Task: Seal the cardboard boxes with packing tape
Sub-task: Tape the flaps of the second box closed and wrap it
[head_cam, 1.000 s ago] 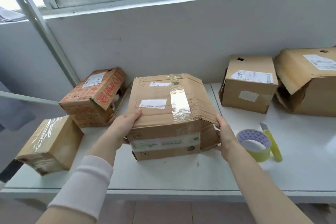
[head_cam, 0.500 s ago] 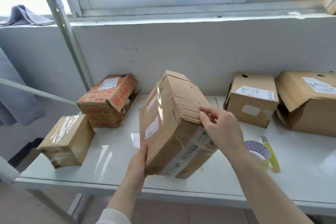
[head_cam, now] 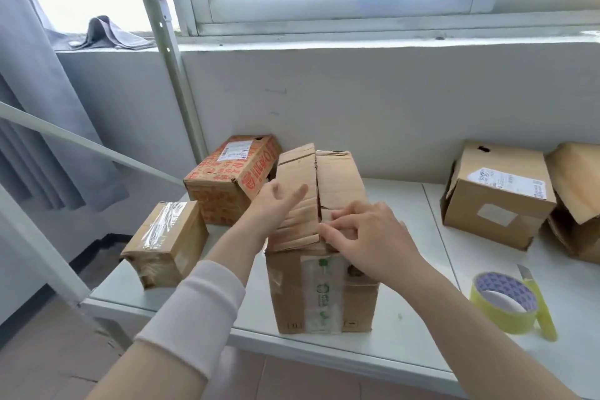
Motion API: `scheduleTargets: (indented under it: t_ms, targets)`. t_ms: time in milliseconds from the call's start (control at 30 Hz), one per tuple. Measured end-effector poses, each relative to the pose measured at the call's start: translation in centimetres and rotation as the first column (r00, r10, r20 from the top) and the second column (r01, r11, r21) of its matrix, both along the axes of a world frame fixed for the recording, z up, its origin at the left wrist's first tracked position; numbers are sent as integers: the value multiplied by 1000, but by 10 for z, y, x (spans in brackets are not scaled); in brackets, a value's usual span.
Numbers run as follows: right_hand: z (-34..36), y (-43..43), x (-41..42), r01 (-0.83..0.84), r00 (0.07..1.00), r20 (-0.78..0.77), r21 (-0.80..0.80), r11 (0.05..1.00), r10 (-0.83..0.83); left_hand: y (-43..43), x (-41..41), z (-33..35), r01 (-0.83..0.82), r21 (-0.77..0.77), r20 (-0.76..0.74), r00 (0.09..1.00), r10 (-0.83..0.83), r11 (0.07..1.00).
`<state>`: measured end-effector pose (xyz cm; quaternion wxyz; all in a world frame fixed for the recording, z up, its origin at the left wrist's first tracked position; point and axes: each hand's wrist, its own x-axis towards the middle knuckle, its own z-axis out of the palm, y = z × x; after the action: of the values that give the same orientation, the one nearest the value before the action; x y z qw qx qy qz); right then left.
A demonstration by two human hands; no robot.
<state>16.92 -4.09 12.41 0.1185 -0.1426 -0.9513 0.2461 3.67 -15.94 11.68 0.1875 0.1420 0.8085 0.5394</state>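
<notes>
A worn brown cardboard box [head_cam: 321, 295] stands upright at the front of the white shelf [head_cam: 406, 331], its two crumpled top flaps meeting along an untaped seam. My left hand [head_cam: 276, 204] hovers over the left flap with fingers spread. My right hand [head_cam: 370, 234] rests on the near end of the seam, fingertips pressing the flap edges. A roll of yellow packing tape [head_cam: 503, 302] lies to the right of the box, with a yellow box cutter [head_cam: 537, 305] leaning against it.
A small taped box [head_cam: 165, 240] overhangs the shelf's left edge. A red-printed box [head_cam: 232, 177] sits behind it. Two brown boxes [head_cam: 496, 195] [head_cam: 578, 198] stand at the right, the far one with loose flaps. A shelf post [head_cam: 175, 75] rises at the back left.
The box has been tipped from lying flat, through a tilt, onto its end, so the untaped flaps face up. Both hands moved from its sides to the top flaps.
</notes>
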Motion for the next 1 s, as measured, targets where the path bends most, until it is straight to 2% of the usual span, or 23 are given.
scheduleTargets:
  t_ms: [100,133,167,233,267,300,433,533,600,700,867,1000]
  targets:
    - [0,16,-18,126,980,-125,-219,968,-156,10,-9,0,-25,-123,-87,996,14,992]
    - [-3,26,-25,198,969,-97,-242,950,-226,12,-12,-3,-25,-130,-78,997,15,991]
    - [-5,33,-30,252,965,-1,-280,926,-263,14,-15,-7,-24,-112,-59,998,18,993]
    - [-13,43,-41,241,970,143,-553,798,-195,15,-17,-14,-6,-27,-3,1000,5,1000]
    - [-19,46,-47,210,978,154,-692,690,-143,15,-18,-17,6,15,15,1000,-6,1000]
    - [-21,47,-51,186,983,137,-754,630,-125,15,-18,-18,7,40,26,1000,-8,999]
    - [-16,54,-49,187,981,84,-668,720,-177,20,-10,-23,-49,136,107,994,35,989]
    - [-10,66,-29,188,980,75,-636,748,-182,32,7,-32,-65,158,163,986,39,985]
    - [-14,74,-15,226,972,99,-626,746,-211,45,14,-37,-71,129,132,990,54,989]
    - [-17,77,-4,272,959,109,-623,733,-263,62,22,-33,-77,-4,35,996,77,997]
    - [-9,76,4,206,976,92,-683,701,-198,58,11,-13,-21,-91,153,988,35,996]
    - [-11,73,14,205,978,117,-661,721,-171,72,-1,1,-23,-113,92,995,34,993]
